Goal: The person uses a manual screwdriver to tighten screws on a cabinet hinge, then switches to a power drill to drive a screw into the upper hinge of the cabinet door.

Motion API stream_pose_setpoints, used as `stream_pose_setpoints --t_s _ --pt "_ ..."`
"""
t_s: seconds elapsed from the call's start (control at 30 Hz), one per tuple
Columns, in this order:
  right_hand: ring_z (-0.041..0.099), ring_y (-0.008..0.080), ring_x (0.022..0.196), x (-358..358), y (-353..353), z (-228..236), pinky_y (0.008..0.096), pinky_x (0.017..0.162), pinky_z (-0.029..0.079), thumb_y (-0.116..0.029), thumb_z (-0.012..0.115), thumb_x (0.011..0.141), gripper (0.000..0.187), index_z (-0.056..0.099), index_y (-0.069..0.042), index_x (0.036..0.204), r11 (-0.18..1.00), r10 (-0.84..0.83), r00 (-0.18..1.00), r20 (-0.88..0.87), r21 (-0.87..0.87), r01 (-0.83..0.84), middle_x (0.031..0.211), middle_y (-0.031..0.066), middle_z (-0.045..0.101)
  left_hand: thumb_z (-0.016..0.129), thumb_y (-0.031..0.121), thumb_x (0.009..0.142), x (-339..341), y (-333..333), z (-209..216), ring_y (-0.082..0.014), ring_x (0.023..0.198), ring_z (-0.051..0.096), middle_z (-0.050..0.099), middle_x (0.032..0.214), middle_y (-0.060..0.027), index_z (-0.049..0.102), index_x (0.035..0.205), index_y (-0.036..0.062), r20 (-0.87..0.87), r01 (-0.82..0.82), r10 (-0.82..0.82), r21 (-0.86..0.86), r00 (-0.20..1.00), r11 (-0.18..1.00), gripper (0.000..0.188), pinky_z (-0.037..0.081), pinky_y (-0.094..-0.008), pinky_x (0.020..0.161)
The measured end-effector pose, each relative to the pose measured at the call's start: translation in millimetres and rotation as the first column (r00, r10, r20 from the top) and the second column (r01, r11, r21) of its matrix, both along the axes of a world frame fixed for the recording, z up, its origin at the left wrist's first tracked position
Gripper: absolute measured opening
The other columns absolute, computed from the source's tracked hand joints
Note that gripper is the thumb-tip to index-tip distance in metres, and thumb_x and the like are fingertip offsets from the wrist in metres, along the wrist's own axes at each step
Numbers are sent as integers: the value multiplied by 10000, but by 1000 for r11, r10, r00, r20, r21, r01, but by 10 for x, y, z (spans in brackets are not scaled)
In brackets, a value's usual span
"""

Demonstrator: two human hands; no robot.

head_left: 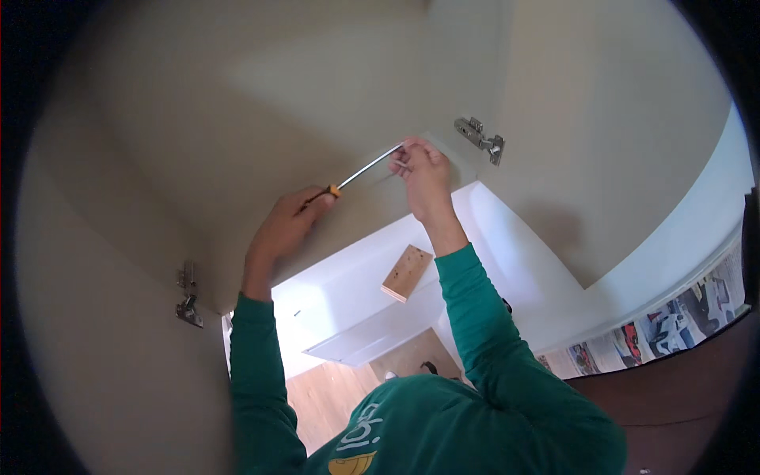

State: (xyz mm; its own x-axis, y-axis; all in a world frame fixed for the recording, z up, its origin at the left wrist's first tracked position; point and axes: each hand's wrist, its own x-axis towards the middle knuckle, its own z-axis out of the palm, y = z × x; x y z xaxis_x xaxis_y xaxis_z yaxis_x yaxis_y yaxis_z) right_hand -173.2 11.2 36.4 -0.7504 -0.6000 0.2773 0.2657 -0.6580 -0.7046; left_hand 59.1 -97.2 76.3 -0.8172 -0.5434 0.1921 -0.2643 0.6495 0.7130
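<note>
My left hand (289,226) is closed around the handle of a screwdriver (366,169), yellow and dark, with a long metal shaft slanting up to the right. At the shaft's far end, the curled fingers of my right hand (422,170) meet its tip. Something small and pale shows at those fingers, but its kind cannot be made out. Both hands are in front of a beige cabinet panel (301,103). Right of my right hand, a metal cabinet hinge (479,141) is fixed to the side panel.
Another metal hinge (188,297) sits on the left side panel. Below my hands, a wooden block (407,273) lies on a white surface (348,265). Wood-look flooring (328,396) shows lower down. A strip of printed pictures (633,336) runs along the right.
</note>
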Motion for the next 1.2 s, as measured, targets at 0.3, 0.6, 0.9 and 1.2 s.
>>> stream_pose_setpoints --t_s 0.3,0.6,0.9,1.2 --pt "543 176 940 -504 284 -236 353 868 465 -178 620 1014 110 572 -82 1035 975 -45 891 453 -174 138 1011 38 565 648 432 984 -836 208 152 -191 799 624 729 910 -152 723 1178 -15 83 173 -163 -135 983 976 493 501 -370 763" --pt "567 232 1160 -600 230 -206 405 1053 438 -165 554 1062 199 542 -33 1210 958 -12 867 498 -243 153 1181 90 569 641 413 993 -1097 80 -30 -197 780 624 727 897 -162 717 1159 -36 11 252 -254 -162 967 954 484 505 -364 757" --pt "565 268 1247 -689 218 -251 461 1096 446 -142 460 1092 229 518 31 1230 962 -117 877 466 -166 217 1249 149 570 631 414 1000 -1104 110 -265 -218 760 652 727 900 -170 734 1143 -1 -58 190 -217 -298 974 936 451 502 -353 728" --pt "525 213 1285 -610 264 -244 407 1106 401 -177 466 1096 243 514 -14 1270 969 -136 901 411 -137 208 1301 110 568 578 247 956 -1040 462 -34 -171 514 475 598 594 -114 722 831 -55 -8 126 -129 -139 992 982 357 361 -378 509"
